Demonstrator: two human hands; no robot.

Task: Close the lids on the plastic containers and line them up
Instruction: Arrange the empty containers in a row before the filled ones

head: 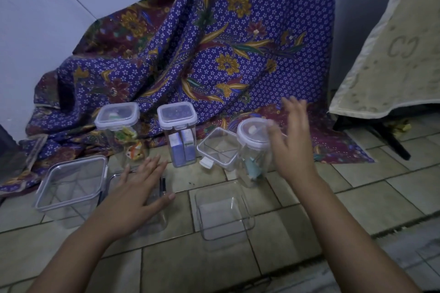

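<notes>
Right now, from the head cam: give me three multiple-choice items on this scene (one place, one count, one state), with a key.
1. Where does the round-lid jar stand?
A) beside the right hand
B) at the far left end
C) on a shelf

2. How many tall square-lid tubs stand in front of the cloth?
A) two
B) four
C) none

3. The front-right tub is:
A) lidded
B) open, no lid
C) lying on its side

Key:
1 A, the hand is right next to the jar's lid.
2 A, one tub holds packets and the other holds blue boxes.
3 B, its rim is bare and it stands upright.
</notes>
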